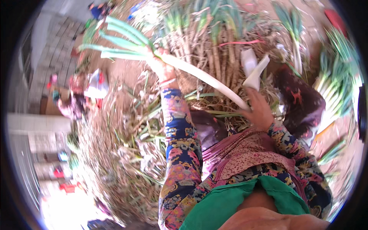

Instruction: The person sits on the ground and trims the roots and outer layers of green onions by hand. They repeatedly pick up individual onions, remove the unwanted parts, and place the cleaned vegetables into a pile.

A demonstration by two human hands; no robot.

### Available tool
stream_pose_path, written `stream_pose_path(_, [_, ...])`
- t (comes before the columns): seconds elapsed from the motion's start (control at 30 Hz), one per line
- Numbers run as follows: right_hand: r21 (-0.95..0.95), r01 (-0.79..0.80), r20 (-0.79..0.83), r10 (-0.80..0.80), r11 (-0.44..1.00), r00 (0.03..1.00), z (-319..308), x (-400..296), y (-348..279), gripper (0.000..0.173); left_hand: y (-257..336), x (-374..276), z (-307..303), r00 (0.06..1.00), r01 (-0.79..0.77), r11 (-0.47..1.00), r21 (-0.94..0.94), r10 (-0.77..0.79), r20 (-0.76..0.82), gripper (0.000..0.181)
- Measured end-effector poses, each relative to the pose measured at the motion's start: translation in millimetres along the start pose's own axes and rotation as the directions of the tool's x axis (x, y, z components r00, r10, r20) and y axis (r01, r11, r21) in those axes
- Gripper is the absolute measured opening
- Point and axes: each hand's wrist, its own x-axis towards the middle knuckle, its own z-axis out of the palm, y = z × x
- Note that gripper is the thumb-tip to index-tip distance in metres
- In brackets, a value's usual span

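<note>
My left hand [165, 67] grips a long green onion [207, 79] where its green leaves fan out from the white stalk. The leaves point to the upper left, and the stalk slants down to the right. At the stalk's lower end is my right hand [260, 112], slightly blurred, with its fingers and thumb around that end. Whether they press on it I cannot tell. Just beyond the right fingertips is a white flared piece [256, 76], which may be a peeled sheath.
Unpeeled green onions with dry roots [221, 54] lie ahead in a heap. On the right are cleaned green onions [336, 83], with a smaller bunch [296, 40] farther up. Dry leaf litter [123, 161] covers the ground at left. Another person [73, 106] is in the left background.
</note>
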Motion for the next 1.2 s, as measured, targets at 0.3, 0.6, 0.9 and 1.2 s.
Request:
stream_pose_path(0.3, [0.454,-0.415,-0.201,0.545,0.788,0.814,-3.8,-52.3,56.9,0.038,-127.3,5.0,120.4,0.718,0.271,0.859,0.435,-0.481,0.503,0.072])
stream_pose_path(0.6, [-0.805,-0.567,-0.563,0.074,0.175,0.823,-118.2,-6.3,329.0,0.036,-108.6,-66.0,149.2,0.391,-0.012,0.604,0.797,-0.731,0.559,0.057])
stream_pose_path(0.9, [0.061,-0.357,-0.063,0.361,0.932,0.931,145.2,85.7,278.0,0.042,-23.8,-82.9,27.6,0.764,-0.103,0.276,0.956,-0.593,0.254,0.037])
stream_pose_path(1.2, [0.603,-0.663,0.217,0.708,0.444,0.672,160.5,207.3,218.5,0.053,-33.8,-62.1,31.9,0.72,-0.006,0.558,0.83,-0.573,0.391,0.036])
